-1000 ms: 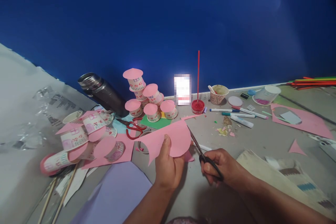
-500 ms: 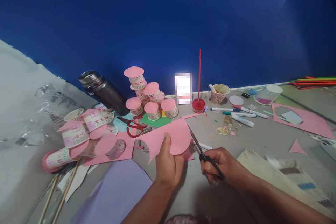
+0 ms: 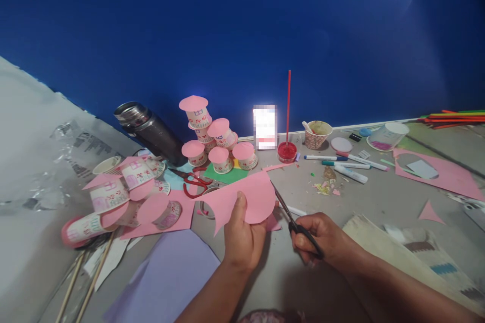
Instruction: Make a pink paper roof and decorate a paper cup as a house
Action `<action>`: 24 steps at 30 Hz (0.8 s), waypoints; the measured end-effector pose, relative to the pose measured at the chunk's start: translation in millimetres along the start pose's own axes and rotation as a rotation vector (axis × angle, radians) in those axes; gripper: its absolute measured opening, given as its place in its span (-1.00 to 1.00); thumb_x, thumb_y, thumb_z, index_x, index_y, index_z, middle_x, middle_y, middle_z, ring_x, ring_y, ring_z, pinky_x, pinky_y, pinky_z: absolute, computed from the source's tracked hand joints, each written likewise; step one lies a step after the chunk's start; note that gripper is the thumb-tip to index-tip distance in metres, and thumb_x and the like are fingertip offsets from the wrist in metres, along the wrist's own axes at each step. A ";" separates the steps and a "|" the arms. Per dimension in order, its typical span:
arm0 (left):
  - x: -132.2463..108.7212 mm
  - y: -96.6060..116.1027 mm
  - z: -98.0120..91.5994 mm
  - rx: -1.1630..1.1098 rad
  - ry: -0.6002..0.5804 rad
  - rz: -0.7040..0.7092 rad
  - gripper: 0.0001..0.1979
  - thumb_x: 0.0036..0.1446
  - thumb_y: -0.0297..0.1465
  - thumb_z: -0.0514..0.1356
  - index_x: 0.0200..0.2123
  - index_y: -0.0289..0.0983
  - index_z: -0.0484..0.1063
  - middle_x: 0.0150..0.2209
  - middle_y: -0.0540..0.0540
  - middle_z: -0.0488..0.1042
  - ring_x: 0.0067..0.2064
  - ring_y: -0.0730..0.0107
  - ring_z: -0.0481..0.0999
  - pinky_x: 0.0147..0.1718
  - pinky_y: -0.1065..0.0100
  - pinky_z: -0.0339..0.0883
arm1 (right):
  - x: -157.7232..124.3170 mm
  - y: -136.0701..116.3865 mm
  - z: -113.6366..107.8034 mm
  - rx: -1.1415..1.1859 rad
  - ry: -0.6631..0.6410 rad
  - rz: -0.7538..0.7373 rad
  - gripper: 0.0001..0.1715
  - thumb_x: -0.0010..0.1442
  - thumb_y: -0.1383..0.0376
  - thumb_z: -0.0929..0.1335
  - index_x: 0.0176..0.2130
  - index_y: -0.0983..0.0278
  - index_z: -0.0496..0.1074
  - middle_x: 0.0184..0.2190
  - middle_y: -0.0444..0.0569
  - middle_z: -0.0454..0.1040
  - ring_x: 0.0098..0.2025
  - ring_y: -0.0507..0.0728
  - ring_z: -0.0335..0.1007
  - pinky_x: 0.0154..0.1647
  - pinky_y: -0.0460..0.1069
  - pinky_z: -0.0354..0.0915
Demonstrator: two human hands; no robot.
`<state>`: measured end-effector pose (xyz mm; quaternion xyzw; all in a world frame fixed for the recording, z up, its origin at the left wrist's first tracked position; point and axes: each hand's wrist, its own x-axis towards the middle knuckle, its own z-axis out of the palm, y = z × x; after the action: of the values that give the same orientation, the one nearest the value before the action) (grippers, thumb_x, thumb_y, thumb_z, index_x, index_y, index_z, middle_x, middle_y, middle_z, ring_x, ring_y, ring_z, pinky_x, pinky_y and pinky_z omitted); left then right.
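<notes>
Hold the pink paper [image 3: 246,197] pinched firm by the left hand [image 3: 242,239] fingers, lifted at 6 o'clock from the stacked cups [image 3: 217,141]. With right hand [image 3: 326,242] fingers closed on the scissors [image 3: 290,217] handles, blades at the paper's 3 o'clock edge, cut in short bites, turning the paper.

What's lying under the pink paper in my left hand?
A ring, perhaps tape, peeks out at its left, a pink scrap at its lower right; the pink paper hides whatever lies between.
</notes>
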<state>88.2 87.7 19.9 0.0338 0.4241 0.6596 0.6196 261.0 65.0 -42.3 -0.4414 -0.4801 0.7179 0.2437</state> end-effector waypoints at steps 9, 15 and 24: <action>4.8 1.7 -6.9 0.047 -0.040 0.008 -0.76 0.33 -0.33 0.28 0.00 -0.30 0.58 -0.10 -0.22 0.69 -0.16 0.19 0.69 -0.14 0.14 0.67 | -3.4 -8.8 1.2 -0.044 0.001 0.030 -0.52 0.08 -0.04 0.46 -0.54 0.24 0.32 -0.67 -0.14 0.39 -0.62 -0.04 0.15 -0.60 -0.14 0.15; 5.1 4.2 -8.7 0.078 -0.105 -0.002 -0.74 0.18 -0.31 0.41 -0.11 -0.32 0.59 -0.18 -0.21 0.70 -0.20 0.16 0.70 -0.15 0.14 0.66 | -2.0 -5.9 -0.5 -0.046 -0.009 0.005 -0.44 0.08 -0.11 0.47 -0.55 0.24 0.30 -0.67 -0.14 0.38 -0.62 -0.04 0.14 -0.60 -0.14 0.15; 6.4 8.3 -9.1 0.099 -0.119 -0.007 -0.72 0.21 -0.34 0.38 -0.04 -0.32 0.57 -0.19 -0.17 0.70 -0.23 0.18 0.70 -0.12 0.10 0.65 | -2.3 -0.1 -4.9 -0.040 -0.058 -0.005 -0.35 0.07 -0.26 0.47 -0.45 0.27 0.39 -0.63 -0.12 0.42 -0.59 -0.02 0.19 -0.58 -0.13 0.13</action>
<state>74.9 89.4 16.0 0.1021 0.4188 0.6324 0.6436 266.4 65.6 -42.0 -0.4242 -0.5020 0.7201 0.2226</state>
